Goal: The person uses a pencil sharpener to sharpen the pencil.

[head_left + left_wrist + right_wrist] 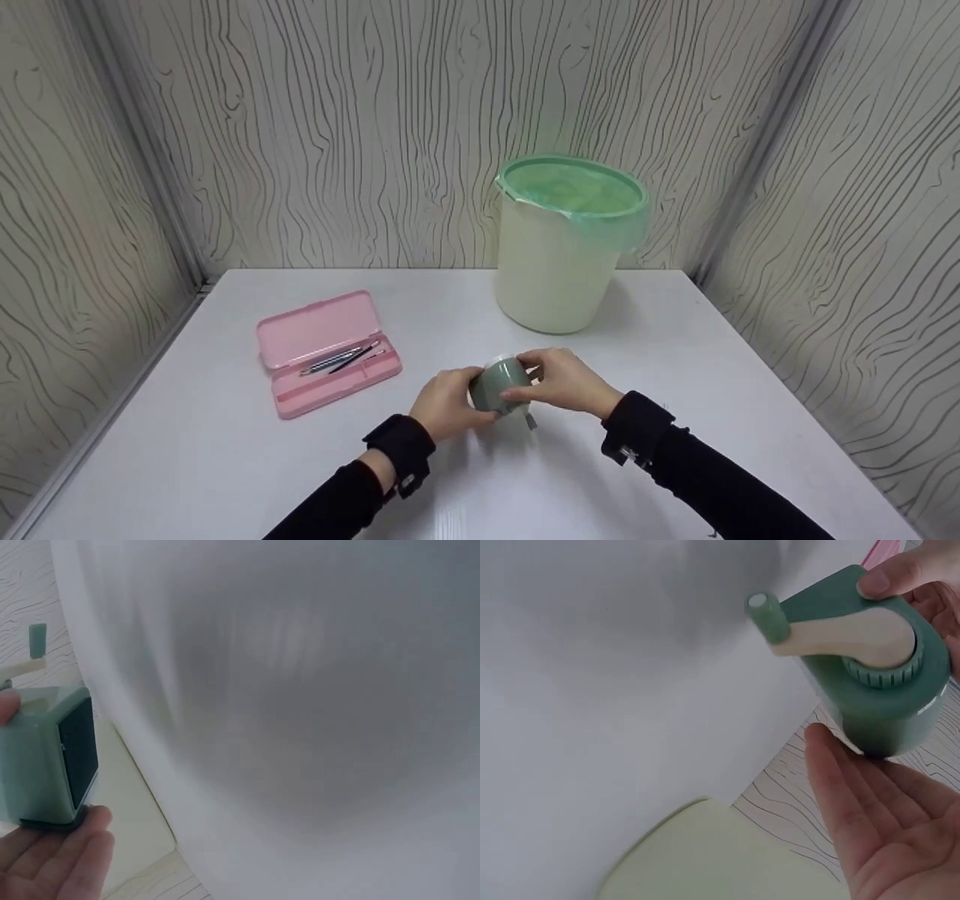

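Observation:
Between both hands, over the front middle of the table, is a green crank pencil sharpener [501, 384]. My left hand [444, 405] grips its left side, thumb toward me. On its right side, my right hand [568, 381] holds it between thumb and fingers. The right wrist view shows the cream crank arm [855, 635] with a green knob [768, 618] at its end. A dark panel [78, 752] on the sharpener's body faces out in the left wrist view. Parts of both hands are hidden or cut off in the wrist views.
To the left lies an opened pink pencil case [330, 400] with several pens or pencils [337, 360] inside. A pale bin [551, 270] with a green rim and liner stands at the back right. Patterned walls [360, 135] border the white table [210, 465].

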A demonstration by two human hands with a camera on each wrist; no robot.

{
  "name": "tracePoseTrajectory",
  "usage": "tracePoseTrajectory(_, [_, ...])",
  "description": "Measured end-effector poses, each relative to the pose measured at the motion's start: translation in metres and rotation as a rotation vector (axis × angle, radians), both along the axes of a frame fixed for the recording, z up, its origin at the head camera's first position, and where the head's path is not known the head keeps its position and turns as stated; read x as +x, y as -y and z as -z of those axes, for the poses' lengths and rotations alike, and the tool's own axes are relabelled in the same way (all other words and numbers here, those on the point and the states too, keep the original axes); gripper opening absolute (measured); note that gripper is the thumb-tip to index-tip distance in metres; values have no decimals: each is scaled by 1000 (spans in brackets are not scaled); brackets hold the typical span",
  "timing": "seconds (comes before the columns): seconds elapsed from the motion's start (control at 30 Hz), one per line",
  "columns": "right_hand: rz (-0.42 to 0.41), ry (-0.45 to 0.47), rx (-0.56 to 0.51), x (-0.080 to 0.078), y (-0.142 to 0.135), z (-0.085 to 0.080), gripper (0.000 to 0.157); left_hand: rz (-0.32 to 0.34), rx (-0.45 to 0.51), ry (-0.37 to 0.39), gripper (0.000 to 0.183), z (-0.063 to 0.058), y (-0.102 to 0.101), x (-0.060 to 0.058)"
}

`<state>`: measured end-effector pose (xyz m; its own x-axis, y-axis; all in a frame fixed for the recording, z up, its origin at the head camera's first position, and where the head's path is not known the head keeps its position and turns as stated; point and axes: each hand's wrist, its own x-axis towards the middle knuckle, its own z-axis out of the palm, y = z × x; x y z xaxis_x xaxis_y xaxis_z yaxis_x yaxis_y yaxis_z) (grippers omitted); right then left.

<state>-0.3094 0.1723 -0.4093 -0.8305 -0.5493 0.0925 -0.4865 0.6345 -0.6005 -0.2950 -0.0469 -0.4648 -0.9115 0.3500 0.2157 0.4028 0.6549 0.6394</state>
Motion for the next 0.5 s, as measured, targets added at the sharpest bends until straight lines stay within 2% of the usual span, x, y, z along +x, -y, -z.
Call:
tracePoseTrajectory(0.1, [-75,-10,35,-1,-5,-2,68,62,23,19,56,1,11,-6])
tracePoseTrajectory(0.2, [-159,-16,53,-2,-10,-4,80,145,64,78,52,-1,21,-11])
tracePoseTrajectory(0.27, [-211,-42,75,-1,-13,-5,83,199,83,127,49,-3,27,-13])
tracePoseTrajectory(0.37, [-281,-147,139,0,-14,-4,83,259,90,197,48,-6,34,-15])
tracePoseTrajectory(0.5, [-361,-370,244,2,-11,-2,84,300,101,272,48,-7,38,-16])
